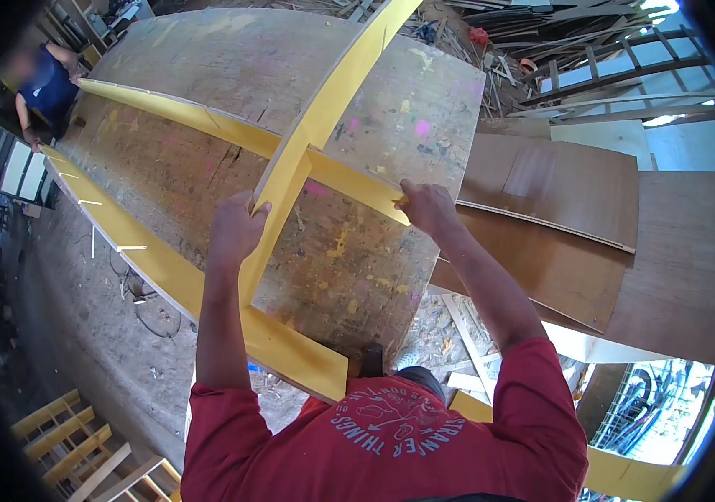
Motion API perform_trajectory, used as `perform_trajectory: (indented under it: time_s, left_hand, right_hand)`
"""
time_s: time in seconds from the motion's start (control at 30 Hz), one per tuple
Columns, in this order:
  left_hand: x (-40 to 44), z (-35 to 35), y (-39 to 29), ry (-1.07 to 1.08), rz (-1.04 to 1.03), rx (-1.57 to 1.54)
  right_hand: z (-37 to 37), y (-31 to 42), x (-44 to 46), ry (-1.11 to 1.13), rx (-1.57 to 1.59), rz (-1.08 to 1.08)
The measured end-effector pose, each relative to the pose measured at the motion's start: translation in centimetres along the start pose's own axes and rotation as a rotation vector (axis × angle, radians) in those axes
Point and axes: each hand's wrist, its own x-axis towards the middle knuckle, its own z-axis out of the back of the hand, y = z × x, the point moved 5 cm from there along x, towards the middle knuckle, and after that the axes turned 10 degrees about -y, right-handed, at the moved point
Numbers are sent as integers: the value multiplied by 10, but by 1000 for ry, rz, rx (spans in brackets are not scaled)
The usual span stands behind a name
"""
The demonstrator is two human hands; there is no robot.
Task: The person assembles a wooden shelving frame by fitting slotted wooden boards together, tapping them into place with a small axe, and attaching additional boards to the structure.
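My left hand (pixel 239 227) is closed over the edge of a long yellow crossboard (pixel 324 113), which stands on edge and crosses two other boards. My right hand (pixel 429 207) is closed on the near end of the yellow middle board (pixel 357 188), which meets the crossboard between my hands. A third yellow board (pixel 153 263) runs along the table's left side, below my left forearm, and touches the crossboard's lower end. All rest over a paint-stained wooden worktable (pixel 324 259).
A co-worker (pixel 48 92) stands at the far left with hands at the far ends of two boards. Brown wooden panels (pixel 541 251) lie right of the table. A wooden ladder (pixel 617 71) and scrap wood (pixel 533 25) are behind. Yellow wooden frames (pixel 65 431) sit lower left.
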Motion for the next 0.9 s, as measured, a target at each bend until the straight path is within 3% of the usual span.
perform_trajectory:
  time_s: [0.53, 0.6, 0.67, 0.73, 0.83, 0.9]
  left_hand:
    - [-43, 24, 5, 54, 38, 56]
    - [-86, 43, -16, -377, -242, 68]
    - [-137, 50, -38, -81, -439, -41]
    - [-196, 49, -63, 517, -540, -270]
    - [-266, 11, -24, 614, -743, 145]
    - [-280, -13, 1, 699, -662, 256]
  right_hand:
    - [-2, 10, -17, -140, 84, -34]
    - [-1, 9, -17, -137, 90, -47]
    - [8, 9, -15, -68, 55, -114]
    - [6, 10, -15, -27, 59, -143]
    - [1, 2, -11, -24, 88, -127]
    - [0, 3, -12, -2, 80, -112]
